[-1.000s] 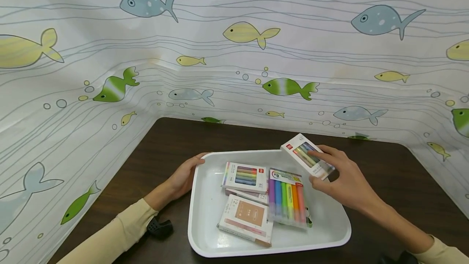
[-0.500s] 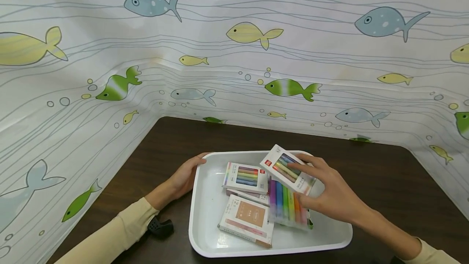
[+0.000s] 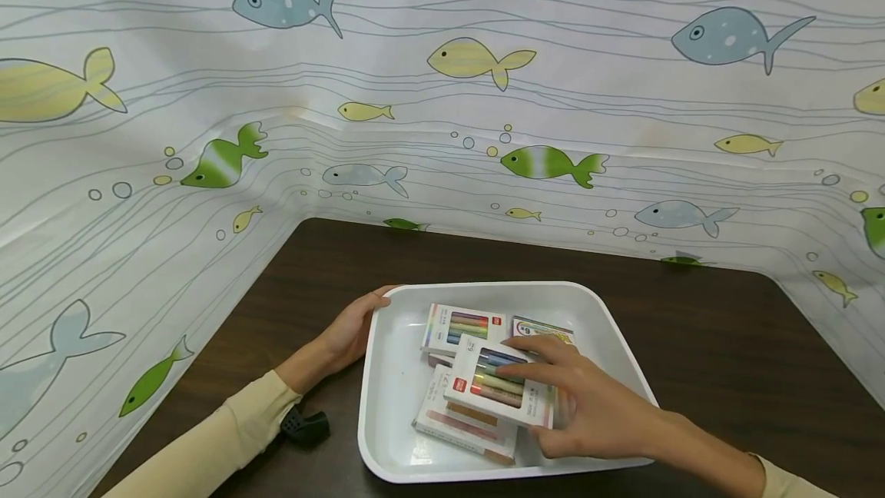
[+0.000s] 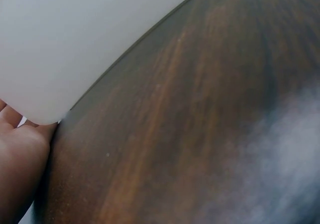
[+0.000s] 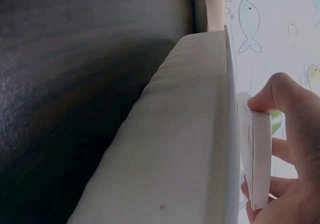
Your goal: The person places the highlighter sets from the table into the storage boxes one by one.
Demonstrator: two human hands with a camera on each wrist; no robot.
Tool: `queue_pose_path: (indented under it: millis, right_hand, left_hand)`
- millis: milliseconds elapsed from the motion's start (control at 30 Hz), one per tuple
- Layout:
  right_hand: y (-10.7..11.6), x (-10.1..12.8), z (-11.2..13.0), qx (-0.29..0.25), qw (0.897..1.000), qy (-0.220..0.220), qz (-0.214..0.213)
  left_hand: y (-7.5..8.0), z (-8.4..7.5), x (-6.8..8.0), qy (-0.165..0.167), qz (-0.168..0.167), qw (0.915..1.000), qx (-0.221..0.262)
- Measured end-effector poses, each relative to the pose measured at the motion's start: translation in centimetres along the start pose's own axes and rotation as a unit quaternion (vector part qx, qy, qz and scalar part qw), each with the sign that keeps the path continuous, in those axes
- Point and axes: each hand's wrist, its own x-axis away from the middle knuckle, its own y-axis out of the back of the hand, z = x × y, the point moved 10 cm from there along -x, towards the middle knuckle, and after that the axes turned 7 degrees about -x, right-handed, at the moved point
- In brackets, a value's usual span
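The right hand pinches a marker box above the stacked boxes in the white tray; released crooked, it could slide off. The left hand grips the tray's far-left rim.

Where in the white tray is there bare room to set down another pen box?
Bare floor runs along the tray's left wall, beside the left hand, and along the far wall. The middle is crowded: stacked pen boxes, with the right hand holding one box on top.
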Motion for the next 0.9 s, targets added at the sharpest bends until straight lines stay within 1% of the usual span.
queue_pose_path:
  millis: [267, 400, 567, 733, 867, 900]
  right_hand:
    - [-1.7, 0.0, 0.7, -0.016, 0.999, 0.011, 0.043]
    - [-2.3, -0.1, 0.9, -0.025, 0.998, 0.015, 0.053]
    - [-2.5, -0.3, 1.1, -0.026, 0.998, 0.017, 0.054]
    - [-2.4, -0.6, 1.1, -0.035, 0.998, 0.005, 0.056]
    - [-2.2, -1.0, 1.4, -0.032, 0.998, 0.022, 0.045]
    - [-2.1, -1.1, 1.7, -0.028, 0.998, 0.038, 0.04]
  left_hand:
    - [0.0, 0.0, -0.1, -0.004, 0.001, 1.0, -0.007]
    - [-0.1, 0.1, 0.0, 0.0, 0.004, 1.0, -0.007]
    - [-0.1, 0.2, 0.1, 0.007, -0.002, 1.0, -0.005]
    - [-0.1, 0.2, 0.1, 0.007, -0.005, 1.0, -0.004]
    - [-0.1, 0.0, 0.1, 0.002, -0.004, 1.0, -0.006]
    - [-0.1, 0.0, 0.1, 0.001, -0.004, 1.0, -0.006]
